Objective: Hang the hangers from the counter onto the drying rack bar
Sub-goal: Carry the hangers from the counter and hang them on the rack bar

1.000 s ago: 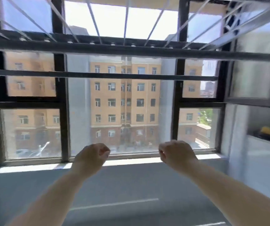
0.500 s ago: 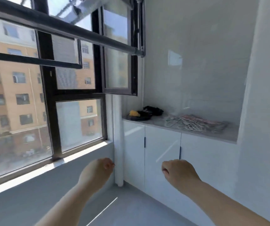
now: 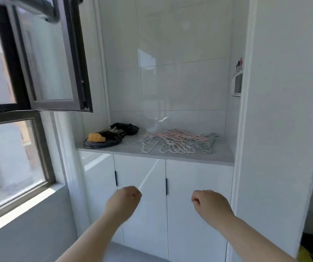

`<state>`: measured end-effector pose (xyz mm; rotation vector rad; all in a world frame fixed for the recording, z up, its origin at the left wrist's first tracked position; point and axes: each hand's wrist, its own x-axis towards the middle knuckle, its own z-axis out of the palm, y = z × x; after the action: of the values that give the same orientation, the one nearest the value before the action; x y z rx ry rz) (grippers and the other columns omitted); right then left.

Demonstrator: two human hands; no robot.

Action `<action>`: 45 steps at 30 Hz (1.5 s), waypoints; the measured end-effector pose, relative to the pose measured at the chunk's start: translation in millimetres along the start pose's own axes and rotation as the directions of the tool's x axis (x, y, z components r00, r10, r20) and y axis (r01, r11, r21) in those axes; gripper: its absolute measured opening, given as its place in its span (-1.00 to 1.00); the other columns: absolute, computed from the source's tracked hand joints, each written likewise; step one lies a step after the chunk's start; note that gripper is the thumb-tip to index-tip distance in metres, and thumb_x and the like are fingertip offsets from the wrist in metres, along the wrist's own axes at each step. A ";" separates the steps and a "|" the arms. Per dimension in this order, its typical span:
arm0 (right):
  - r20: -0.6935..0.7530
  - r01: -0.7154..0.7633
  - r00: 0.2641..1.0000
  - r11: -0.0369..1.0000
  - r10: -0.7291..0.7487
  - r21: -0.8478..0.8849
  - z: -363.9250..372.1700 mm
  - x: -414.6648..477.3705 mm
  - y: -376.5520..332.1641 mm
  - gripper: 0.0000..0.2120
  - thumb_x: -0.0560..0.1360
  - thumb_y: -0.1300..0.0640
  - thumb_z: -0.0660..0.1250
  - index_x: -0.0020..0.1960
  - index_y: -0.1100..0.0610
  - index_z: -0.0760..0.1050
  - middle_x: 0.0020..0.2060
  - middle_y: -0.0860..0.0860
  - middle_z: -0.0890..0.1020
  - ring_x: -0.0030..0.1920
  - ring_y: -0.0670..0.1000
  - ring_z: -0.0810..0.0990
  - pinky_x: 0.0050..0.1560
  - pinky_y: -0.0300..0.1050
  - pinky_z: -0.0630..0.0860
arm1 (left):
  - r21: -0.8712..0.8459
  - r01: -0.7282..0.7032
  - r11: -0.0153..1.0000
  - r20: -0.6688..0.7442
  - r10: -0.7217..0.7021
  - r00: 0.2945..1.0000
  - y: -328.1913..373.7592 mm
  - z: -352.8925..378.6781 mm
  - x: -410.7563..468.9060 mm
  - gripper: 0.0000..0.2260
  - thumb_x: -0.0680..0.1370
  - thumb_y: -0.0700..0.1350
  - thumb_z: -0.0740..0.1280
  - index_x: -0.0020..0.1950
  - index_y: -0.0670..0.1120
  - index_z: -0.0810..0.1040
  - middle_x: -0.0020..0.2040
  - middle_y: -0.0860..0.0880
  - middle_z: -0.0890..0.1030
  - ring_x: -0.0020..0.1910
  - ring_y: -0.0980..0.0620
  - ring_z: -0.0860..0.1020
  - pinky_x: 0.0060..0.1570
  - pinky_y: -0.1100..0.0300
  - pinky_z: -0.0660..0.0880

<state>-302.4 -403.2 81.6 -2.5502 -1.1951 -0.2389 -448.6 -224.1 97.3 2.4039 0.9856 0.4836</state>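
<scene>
Upper left, a dark grey bar (image 3: 51, 8), presumably the rack's, ends above the open window sash (image 3: 53, 59). On the pale, smooth tabletop (image 3: 127, 148) a black bundle (image 3: 114, 138) lies to the left. To its right the hangers (image 3: 178, 142) lie in a tangled heap of thin pink and white frames. I judge them light, stiff and apt to snag, so best lifted singly by the hook. My left hand (image 3: 123, 202) and right hand (image 3: 211, 205) hover low before the glossy cabinet doors (image 3: 199, 176), each grip curled in on nothing.
</scene>
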 end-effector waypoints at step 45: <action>0.046 -0.166 0.985 0.986 0.166 -0.005 119.0 556.3 238.9 -0.73 0.55 0.17 0.14 0.21 0.20 0.41 0.14 0.15 0.54 0.11 0.17 0.52 0.06 -0.02 0.45 | 0.319 0.012 0.948 -0.080 0.014 0.997 52.6 254.0 469.2 -0.58 0.60 0.08 -0.09 0.47 0.12 0.04 0.52 0.09 0.03 0.50 0.11 -0.05 0.43 0.17 -0.13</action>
<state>238.3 -106.0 75.7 -2.6516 -0.9907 -0.1425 22.2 5.5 -17.1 2.6880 1.1758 0.4543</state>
